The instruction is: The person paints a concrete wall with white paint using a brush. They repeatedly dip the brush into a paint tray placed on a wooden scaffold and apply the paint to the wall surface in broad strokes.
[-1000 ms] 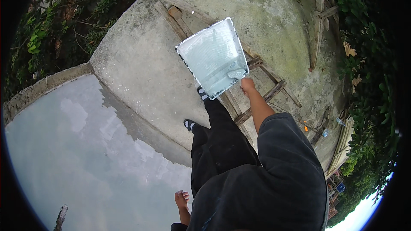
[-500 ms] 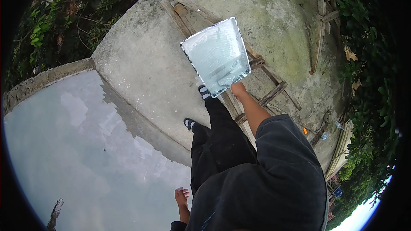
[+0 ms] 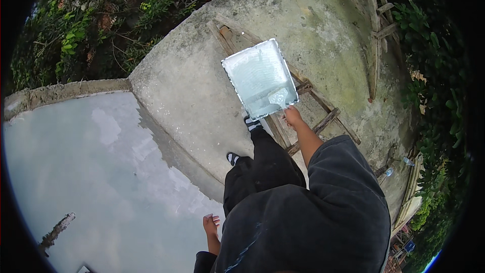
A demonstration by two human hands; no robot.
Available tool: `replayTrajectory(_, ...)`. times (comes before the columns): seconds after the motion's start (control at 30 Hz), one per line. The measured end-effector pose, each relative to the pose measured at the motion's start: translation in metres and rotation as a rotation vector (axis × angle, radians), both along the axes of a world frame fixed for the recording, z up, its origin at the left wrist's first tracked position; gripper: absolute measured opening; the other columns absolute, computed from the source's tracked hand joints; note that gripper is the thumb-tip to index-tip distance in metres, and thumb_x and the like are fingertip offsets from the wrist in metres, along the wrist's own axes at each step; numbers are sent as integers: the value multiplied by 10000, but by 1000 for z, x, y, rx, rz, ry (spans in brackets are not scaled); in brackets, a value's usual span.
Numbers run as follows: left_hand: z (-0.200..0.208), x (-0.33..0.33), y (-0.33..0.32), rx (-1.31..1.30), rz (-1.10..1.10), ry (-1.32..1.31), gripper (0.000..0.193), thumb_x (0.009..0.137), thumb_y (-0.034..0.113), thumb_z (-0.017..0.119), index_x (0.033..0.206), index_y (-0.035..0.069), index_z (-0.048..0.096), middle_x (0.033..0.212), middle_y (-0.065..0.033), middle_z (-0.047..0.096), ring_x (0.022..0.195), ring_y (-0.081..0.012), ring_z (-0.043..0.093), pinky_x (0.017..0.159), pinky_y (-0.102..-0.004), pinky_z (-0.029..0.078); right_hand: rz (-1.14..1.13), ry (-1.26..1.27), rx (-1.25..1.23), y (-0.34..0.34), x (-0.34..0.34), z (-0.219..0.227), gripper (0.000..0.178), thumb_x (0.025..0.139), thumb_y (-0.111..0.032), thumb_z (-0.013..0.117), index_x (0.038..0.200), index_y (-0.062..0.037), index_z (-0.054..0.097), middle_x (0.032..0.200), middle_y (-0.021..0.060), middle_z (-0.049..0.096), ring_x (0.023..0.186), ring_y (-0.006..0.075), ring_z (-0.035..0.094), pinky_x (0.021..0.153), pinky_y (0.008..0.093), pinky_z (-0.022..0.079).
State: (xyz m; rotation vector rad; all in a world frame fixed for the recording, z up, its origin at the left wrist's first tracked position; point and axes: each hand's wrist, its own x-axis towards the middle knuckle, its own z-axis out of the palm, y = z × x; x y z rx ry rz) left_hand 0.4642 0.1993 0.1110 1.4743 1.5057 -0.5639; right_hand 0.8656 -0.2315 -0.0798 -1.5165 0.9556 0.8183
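A square paint tray [image 3: 258, 65], its rim smeared white, holds pale bluish paint and appears to rest over a wooden ladder [image 3: 323, 102]. My right hand [image 3: 291, 117] is at the tray's near right corner, closed on the handle of a paintbrush [image 3: 278, 97]. The brush's wide, paint-coated head lies in the wet paint inside the tray. My left hand [image 3: 211, 224] hangs low beside my body with nothing in it, its fingers loosely apart, close to the painted wall surface [image 3: 126, 187].
My feet in strapped sandals [image 3: 233, 158] stand on the concrete [image 3: 194, 91] near the ladder. Another wooden ladder [image 3: 376, 35] leans at the far right beside dense foliage [image 3: 434, 65]. A rough stick-like piece [image 3: 56, 232] juts in at lower left. Plants [image 3: 65, 40] grow beyond the far edge.
The brush head has turned and shifted within the tray, and my right hand has moved with it. My whole view has shifted slightly. My left hand stays empty and low.
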Motion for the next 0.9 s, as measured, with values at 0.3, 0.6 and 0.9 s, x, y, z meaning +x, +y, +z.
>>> replayTrajectory(0.3,-31,47,24,86,-5,-241,157,940,211,462,998,78,520,844,-83,677,644,-157,607,554,-301,439,-152,-211,138,-9,2,79,147,955,-179,445,1086,-151,504,856,20,570,597,122,453,472,267,367)
replayTrajectory(0.6,-40,91,57,132,69,-452,154,950,199,473,963,54,520,847,-92,680,637,-151,611,541,-294,446,-206,-427,375,77,55,167,154,975,-205,457,1111,-145,496,902,24,605,675,115,504,548,269,407)
replayTrajectory(0.9,-68,123,146,125,126,-469,169,935,181,455,978,34,528,831,-122,683,612,-174,620,519,-308,456,-17,-561,620,226,102,248,213,980,-208,456,1184,-152,486,927,24,594,710,128,527,597,279,424)
